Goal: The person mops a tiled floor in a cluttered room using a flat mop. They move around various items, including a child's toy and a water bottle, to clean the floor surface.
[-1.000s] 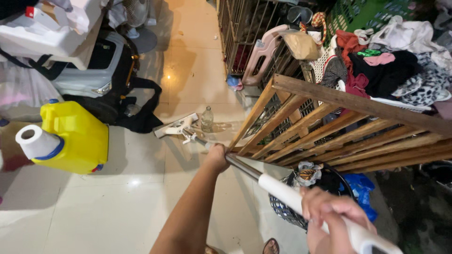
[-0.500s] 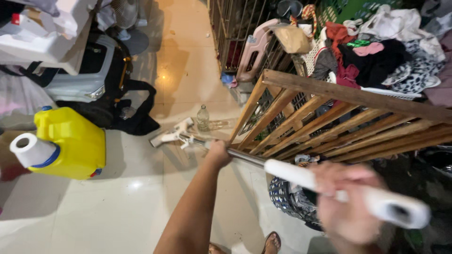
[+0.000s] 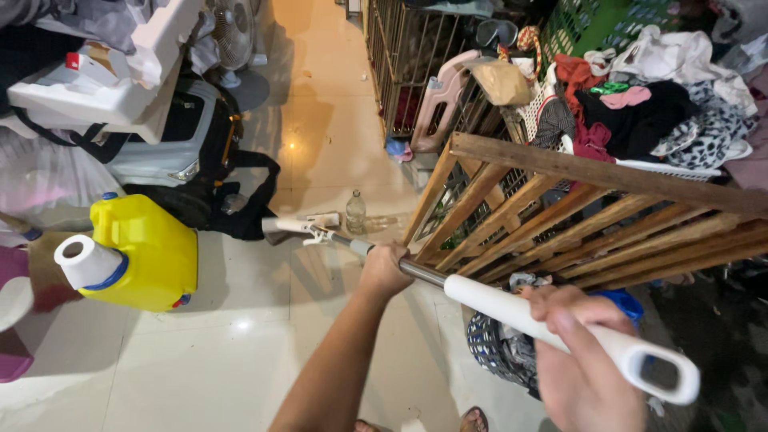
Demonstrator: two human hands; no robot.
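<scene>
My left hand (image 3: 386, 270) is stretched out in front of me on a straight arm, fingers clenched around the metal shaft of the mop (image 3: 480, 300). My right hand (image 3: 584, 364) stays close, gripping its white handle near the end. The mop head (image 3: 300, 226) rests on the tiled floor (image 3: 224, 352), beside a plastic bottle (image 3: 355, 212) and near the wooden rail (image 3: 592, 212).
</scene>
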